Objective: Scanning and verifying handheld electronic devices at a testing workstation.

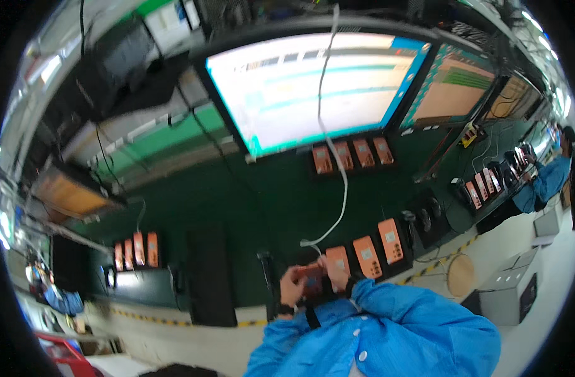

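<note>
The person's left hand (pixel 292 286) and right hand (pixel 335 271) both close around a small orange handheld device (pixel 312 280), held over the dark green table (pixel 249 201) edge beside docked orange units (pixel 367 256), with a white cable (pixel 344 188) hanging to it from above.

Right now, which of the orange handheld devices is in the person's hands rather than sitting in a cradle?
The orange device at bottom centre, gripped between the left hand and right hand. The others stand upright in black cradles on the green bench.
</note>
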`<state>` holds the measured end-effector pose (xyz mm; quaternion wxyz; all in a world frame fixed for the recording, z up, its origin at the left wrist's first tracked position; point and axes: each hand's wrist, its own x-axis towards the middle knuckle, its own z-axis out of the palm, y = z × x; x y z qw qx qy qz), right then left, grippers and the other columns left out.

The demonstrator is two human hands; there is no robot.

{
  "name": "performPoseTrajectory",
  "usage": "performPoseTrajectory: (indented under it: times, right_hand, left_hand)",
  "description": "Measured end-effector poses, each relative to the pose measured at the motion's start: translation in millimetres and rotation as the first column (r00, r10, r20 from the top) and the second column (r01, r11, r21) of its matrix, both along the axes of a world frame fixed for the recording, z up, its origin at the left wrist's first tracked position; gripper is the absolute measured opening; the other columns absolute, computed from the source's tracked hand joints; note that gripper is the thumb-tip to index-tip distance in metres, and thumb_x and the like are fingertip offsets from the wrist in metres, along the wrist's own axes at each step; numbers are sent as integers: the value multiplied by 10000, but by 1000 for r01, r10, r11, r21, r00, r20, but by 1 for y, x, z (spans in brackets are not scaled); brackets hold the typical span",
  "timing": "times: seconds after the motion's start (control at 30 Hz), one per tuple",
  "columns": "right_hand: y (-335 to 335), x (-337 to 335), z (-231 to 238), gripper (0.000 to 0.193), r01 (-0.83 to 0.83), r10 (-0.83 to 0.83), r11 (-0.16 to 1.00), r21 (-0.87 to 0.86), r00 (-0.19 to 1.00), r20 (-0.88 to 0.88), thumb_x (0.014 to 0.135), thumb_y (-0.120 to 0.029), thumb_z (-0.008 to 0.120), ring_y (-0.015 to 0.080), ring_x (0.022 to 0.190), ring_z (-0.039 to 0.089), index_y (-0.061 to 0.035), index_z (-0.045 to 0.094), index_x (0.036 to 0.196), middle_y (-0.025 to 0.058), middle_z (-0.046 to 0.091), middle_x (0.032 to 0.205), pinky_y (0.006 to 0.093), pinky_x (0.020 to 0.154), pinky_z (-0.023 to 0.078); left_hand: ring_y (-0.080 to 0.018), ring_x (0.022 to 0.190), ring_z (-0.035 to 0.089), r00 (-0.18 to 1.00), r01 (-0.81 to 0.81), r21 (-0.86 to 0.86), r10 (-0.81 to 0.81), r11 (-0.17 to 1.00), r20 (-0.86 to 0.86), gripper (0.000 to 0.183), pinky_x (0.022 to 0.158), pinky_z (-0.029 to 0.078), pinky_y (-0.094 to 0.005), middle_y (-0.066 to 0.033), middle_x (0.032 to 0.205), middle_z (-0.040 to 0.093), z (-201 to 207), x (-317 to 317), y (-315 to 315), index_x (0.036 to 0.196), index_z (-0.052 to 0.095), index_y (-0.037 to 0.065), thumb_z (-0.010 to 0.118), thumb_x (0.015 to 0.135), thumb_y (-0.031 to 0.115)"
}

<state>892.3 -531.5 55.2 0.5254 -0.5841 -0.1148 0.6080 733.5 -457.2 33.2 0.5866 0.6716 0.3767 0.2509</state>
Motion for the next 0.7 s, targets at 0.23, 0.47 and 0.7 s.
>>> performPoseTrajectory:
  times: [0.23, 0.47, 0.7]
  right_hand:
    - [0, 14, 33, 260, -292, 163, 933, 210, 863, 478, 923, -238, 490, 141, 901, 555, -19, 608, 998, 62, 612, 929, 280, 806, 437]
    - [0, 13, 44, 187, -465, 189, 871, 157, 613, 767, 864, -167, 576, 241, 874, 632, -9, 658, 920, 124, 662, 921, 320, 770, 490]
    - [-18, 1, 32, 232, -441, 68, 880, 179, 488, 870, 857, -252, 570, 280, 909, 601, -45, 658, 914, 117, 641, 925, 367, 797, 479]
  left_hand:
    - [-147, 848, 631, 997, -35, -86, 29, 996, -71, 218, 740, 497, -282, -75, 884, 645, 36, 2, -14, 991, 568, 1, 616, 779, -15]
    - [-150, 840, 634, 999, -42, -58, 42, 997, 5, 200, 751, 496, -278, -67, 895, 645, 31, -2, -21, 990, 569, 0, 593, 793, -31]
    - [-116, 815, 612, 992, 9, -121, 6, 993, 125, 178, 723, 482, -263, -56, 876, 646, 4, -1, -23, 997, 580, 22, 595, 820, 14]
